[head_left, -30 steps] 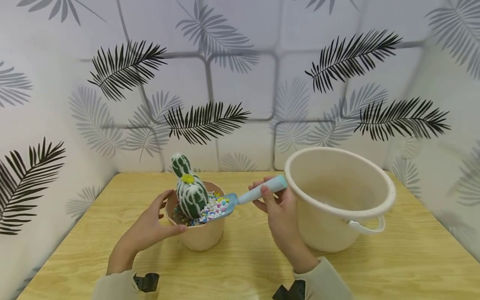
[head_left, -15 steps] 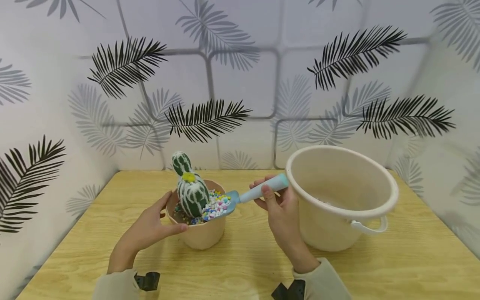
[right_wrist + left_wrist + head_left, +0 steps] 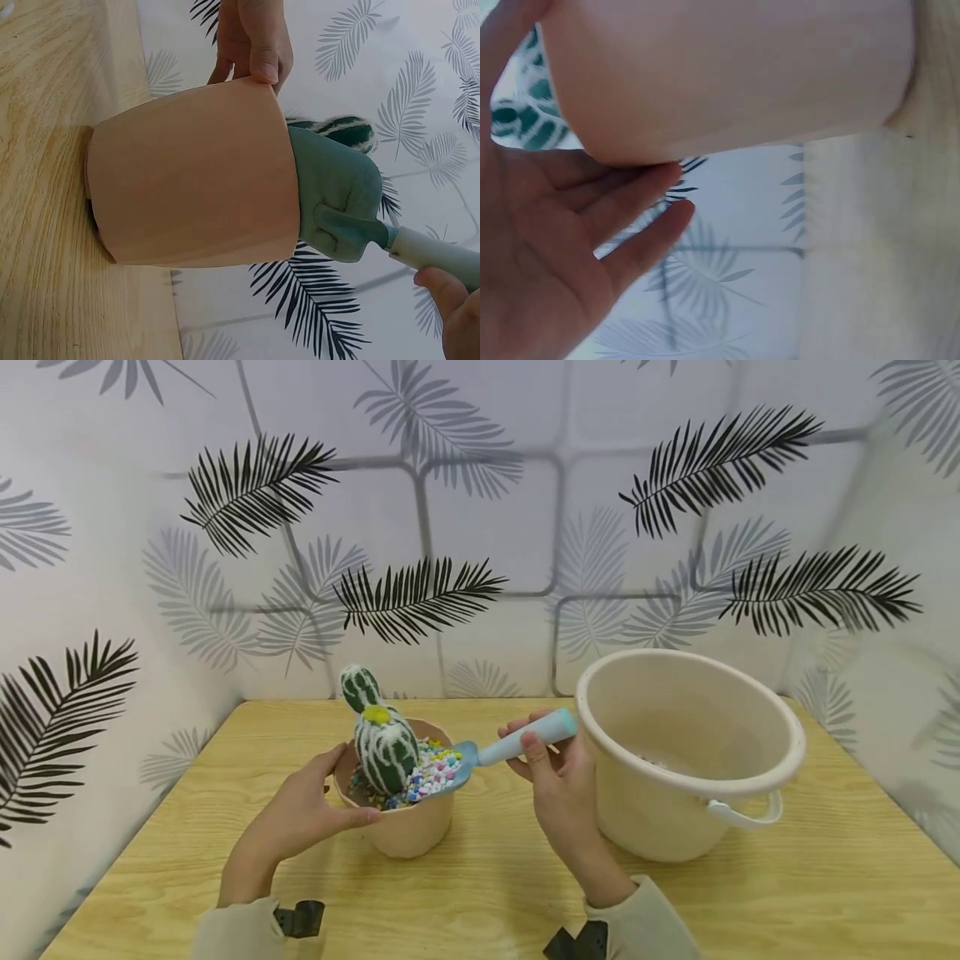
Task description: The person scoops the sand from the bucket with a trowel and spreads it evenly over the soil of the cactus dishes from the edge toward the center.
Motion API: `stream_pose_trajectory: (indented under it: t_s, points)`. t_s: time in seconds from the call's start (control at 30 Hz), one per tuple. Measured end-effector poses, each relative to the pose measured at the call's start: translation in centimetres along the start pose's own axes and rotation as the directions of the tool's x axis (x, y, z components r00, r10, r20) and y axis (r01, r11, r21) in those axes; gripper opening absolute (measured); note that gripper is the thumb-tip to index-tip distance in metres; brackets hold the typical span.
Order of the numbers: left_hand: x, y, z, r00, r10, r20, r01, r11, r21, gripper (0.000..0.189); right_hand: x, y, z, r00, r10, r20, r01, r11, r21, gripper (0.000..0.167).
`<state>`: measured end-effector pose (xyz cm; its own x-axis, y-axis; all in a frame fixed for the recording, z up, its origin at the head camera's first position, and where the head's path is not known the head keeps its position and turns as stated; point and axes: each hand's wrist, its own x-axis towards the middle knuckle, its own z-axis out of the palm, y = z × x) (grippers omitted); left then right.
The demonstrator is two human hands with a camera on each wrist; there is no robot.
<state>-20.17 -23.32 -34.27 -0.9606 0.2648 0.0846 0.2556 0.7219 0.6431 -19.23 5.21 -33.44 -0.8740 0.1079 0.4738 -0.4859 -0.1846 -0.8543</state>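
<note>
A peach flowerpot [image 3: 416, 833] stands on the table with a green, white-striped cactus [image 3: 387, 756] in it, topped by a yellow flower. My left hand [image 3: 296, 814] grips the pot's left side, thumb along the near rim and fingers around the far side. With my right hand [image 3: 566, 797] I hold a blue garden trowel [image 3: 517, 746] by its handle. Its blade slants down into the pot from the right, carrying small colourful pebbles [image 3: 437, 767]. In the right wrist view the underside of the trowel's blade [image 3: 341, 191] overlaps the pot's rim; its tip is hidden inside.
A large cream bucket [image 3: 660, 827] stands right of the pot, close beside my right hand, its white handle [image 3: 750, 817] hanging at the right. Leaf-patterned wall covering [image 3: 480, 635] encloses the back and sides of the wooden table [image 3: 465, 910].
The head view has shifted slightly, so the bucket appears a little farther right. Both hands keep their holds, and the trowel stays nearly in place at the pot.
</note>
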Motion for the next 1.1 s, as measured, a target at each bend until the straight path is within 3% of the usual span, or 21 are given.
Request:
stream_pose_trajectory:
  t_s: [0.17, 0.27, 0.37, 0.5, 0.7, 0.87, 1.0, 1.1]
  points:
    - [0.1, 0.6, -0.4, 1.0, -0.002, -0.014, 0.002, 0.998, 0.059, 0.105, 0.1, 0.3, 0.2, 1.0, -0.011, 0.005, 0.011, 1.0, 0.001, 0.022]
    - [0.3, 0.3, -0.2, 1.0, 0.022, -0.008, -0.022, 1.0, -0.009, 0.107, 0.3, 0.1, 0.1, 1.0, -0.011, 0.006, 0.011, 1.0, 0.003, 0.022]
    - [0.9, -0.4, 0.4, 0.996, 0.092, -0.013, -0.093, 0.99, -0.102, 0.108, 0.4, 0.0, -0.1, 1.0, -0.007, 0.005, 0.007, 1.0, 0.003, 0.022]
    - [1.4, -1.1, 0.9, 0.989, 0.146, -0.037, -0.149, 0.983, -0.105, 0.105, 0.7, -0.1, -0.3, 1.0, 0.02, -0.003, -0.02, 1.0, -0.009, 0.021]
    - [1.0, -0.1, 0.5, 0.995, 0.094, -0.041, -0.092, 0.995, 0.032, 0.105, 1.1, -0.1, -0.5, 0.998, 0.053, -0.025, -0.053, 0.999, 0.014, 0.02]
    - [0.7, 1.1, 0.1, 0.997, 0.047, -0.064, -0.037, 0.988, 0.147, 0.106, 1.2, 0.0, -0.4, 0.999, 0.038, -0.036, -0.038, 0.999, 0.02, 0.019]
    - [0.6, 1.2, -0.3, 0.996, 0.033, -0.078, -0.02, 0.987, 0.157, 0.106, 1.4, 0.1, -0.3, 0.998, 0.038, -0.044, -0.037, 0.999, 0.033, 0.017]
    - [0.9, 0.4, -0.2, 0.995, 0.076, -0.062, -0.072, 0.996, 0.059, 0.106, 1.6, 0.2, -0.3, 0.998, 0.045, -0.05, -0.043, 0.998, 0.041, 0.016]
